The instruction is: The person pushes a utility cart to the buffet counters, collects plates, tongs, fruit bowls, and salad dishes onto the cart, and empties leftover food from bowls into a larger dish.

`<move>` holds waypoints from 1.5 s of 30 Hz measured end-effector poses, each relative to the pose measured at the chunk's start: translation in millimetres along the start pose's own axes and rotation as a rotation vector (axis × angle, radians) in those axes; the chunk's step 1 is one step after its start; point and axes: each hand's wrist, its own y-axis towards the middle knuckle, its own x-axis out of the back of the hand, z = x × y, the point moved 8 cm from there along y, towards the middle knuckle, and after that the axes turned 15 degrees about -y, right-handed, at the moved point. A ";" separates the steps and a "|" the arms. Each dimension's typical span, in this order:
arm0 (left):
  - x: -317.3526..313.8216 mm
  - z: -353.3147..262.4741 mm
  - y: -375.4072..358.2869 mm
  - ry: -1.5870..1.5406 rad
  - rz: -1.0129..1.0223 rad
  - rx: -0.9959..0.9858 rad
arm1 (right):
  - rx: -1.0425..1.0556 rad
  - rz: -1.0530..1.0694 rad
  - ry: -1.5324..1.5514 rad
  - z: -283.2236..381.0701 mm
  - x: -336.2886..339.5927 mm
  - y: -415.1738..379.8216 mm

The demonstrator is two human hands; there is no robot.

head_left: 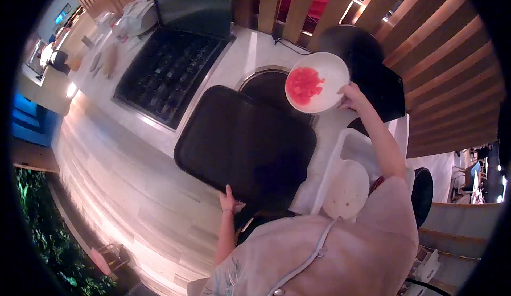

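A large black serving tray (245, 141) is in my left hand (230, 201), with the fingers gripping its near edge. My right hand (351, 97) pinches the rim of a white plate (332, 75), held out beyond the tray's far right corner. Red cut pieces (305, 85), which look like watermelon, lie bunched on the plate's left side. Behind the tray and plate, a round dark opening with a metal rim (250, 76) shows in the counter, partly covered by both.
A white bin (367, 142) by my right side holds a soiled white plate (346, 189). On the counter's left is a black recessed panel (170, 75). Dark objects (375, 85) stand beyond my right hand, before wooden slats (442, 67). A pale bag (139, 16) sits far left.
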 end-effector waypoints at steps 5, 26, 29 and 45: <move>15.5 -3.7 -8.1 0.039 -0.077 0.062 | 0.518 -0.344 -1.037 67.5 -36.3 46.8; 39.6 16.7 7.3 -0.259 0.319 0.569 | 0.200 -0.479 -0.945 105.3 -57.9 31.7; 82.1 23.8 31.1 -0.347 0.445 0.691 | 0.109 -0.355 -0.552 53.0 -54.3 17.6; 549.1 -173.3 200.9 -0.072 -0.147 0.265 | 0.182 0.281 0.099 106.1 -565.8 -150.2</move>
